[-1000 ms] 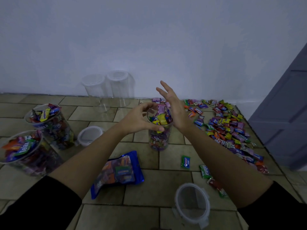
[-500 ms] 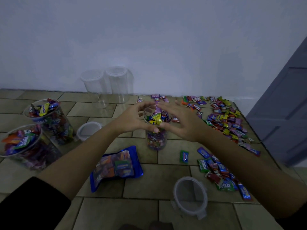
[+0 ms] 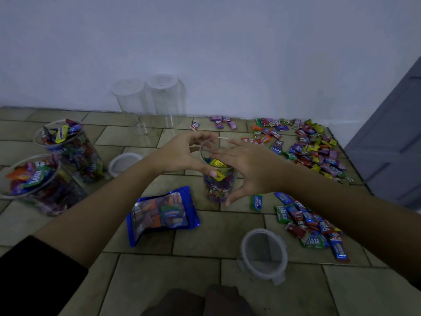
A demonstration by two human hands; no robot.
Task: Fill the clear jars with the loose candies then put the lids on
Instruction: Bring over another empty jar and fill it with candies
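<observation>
A clear jar [image 3: 218,185] full of wrapped candies stands on the tiled floor at the centre. My left hand [image 3: 182,153] grips its rim from the left, thumb on the near side. My right hand [image 3: 246,165] lies flat over the jar's mouth, fingers straight, pressing on the candies. Loose candies [image 3: 316,151] are spread at the right by the wall, and a smaller heap of candies [image 3: 307,226] lies near my right forearm. One lid [image 3: 264,254] lies in front of the jar, another lid [image 3: 124,161] to its left.
Two filled open jars [image 3: 70,147] [image 3: 34,185] stand at the left. Two empty clear jars [image 3: 148,103] stand against the white wall. A blue candy bag [image 3: 159,215] lies flat left of the centre jar. A grey door [image 3: 391,142] is at the right.
My right hand came down from raised and open to lie flat on the candies in the jar's mouth. My left hand stayed on the rim. The heaped candies sit lower in the jar.
</observation>
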